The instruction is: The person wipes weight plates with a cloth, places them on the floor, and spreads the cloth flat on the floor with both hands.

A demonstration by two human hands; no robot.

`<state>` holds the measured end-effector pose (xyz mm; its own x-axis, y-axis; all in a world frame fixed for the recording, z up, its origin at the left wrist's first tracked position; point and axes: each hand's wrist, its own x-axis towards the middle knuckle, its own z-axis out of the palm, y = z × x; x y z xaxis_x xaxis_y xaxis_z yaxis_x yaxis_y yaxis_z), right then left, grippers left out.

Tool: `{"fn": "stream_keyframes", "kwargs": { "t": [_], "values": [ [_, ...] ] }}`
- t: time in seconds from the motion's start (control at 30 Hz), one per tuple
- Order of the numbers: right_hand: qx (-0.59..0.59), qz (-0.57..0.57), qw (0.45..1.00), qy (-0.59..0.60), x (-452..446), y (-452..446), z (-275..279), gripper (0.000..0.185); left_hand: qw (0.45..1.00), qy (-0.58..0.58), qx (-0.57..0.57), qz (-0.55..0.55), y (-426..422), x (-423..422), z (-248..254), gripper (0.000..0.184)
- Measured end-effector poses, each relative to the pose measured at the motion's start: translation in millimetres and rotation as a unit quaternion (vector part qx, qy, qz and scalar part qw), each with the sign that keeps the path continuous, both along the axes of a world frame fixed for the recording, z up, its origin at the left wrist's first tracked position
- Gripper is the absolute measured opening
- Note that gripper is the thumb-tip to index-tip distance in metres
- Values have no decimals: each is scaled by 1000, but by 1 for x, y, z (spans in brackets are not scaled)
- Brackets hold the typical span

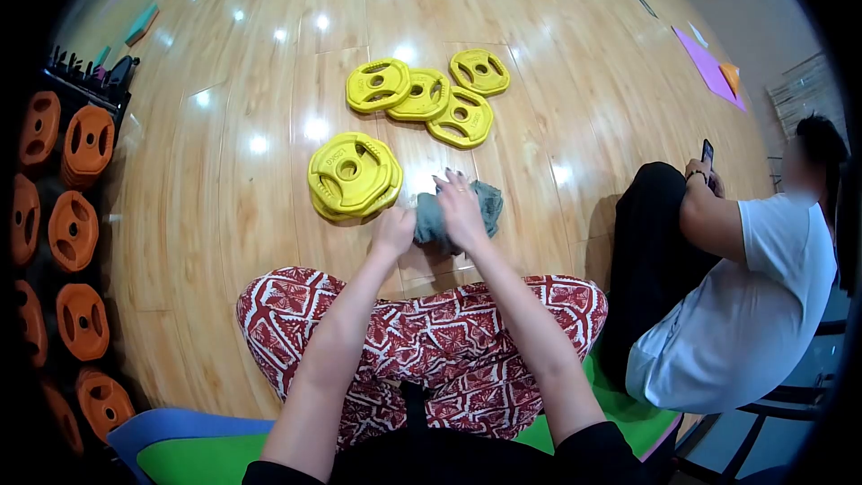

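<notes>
A crumpled grey-green cloth (pixel 490 205) lies on the wooden floor in front of my crossed legs. My left hand (pixel 393 231) is closed at the cloth's left edge, its fingers curled and slightly blurred. Over the middle of the cloth rests my right hand (pixel 461 214), palm down, fingers stretched forward and a little apart, with a ring on one finger. Just left of and beyond my hands, several yellow weight plates are stacked, the top plate (pixel 348 172) facing up. Farther forward, a yellow plate (pixel 417 92) overlaps its neighbours, and another plate (pixel 479 71) lies behind them.
Orange weight plates (pixel 74 232) fill a rack along the left. To the right, a person in a white shirt (pixel 745 305) sits holding a phone (pixel 708 151). Green mat (pixel 202 460) is under me. A purple mat (pixel 708 67) lies at the far right.
</notes>
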<state>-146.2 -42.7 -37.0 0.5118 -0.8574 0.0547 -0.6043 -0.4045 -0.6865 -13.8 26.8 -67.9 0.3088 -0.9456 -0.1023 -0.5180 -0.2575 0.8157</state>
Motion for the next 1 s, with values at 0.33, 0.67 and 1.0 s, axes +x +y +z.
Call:
{"fn": "stream_keyframes", "kwargs": {
  "t": [0.33,0.67,1.0],
  "values": [
    [106,-38,991,74,24,-7,26,49,977,205,-60,5,3,3,-10,34],
    [66,-154,960,226,-10,-31,17,58,996,9,-57,-63,1,-6,7,42],
    [181,-51,980,62,13,-13,29,56,991,61,-76,-89,4,1,-1,38]
  ]
}}
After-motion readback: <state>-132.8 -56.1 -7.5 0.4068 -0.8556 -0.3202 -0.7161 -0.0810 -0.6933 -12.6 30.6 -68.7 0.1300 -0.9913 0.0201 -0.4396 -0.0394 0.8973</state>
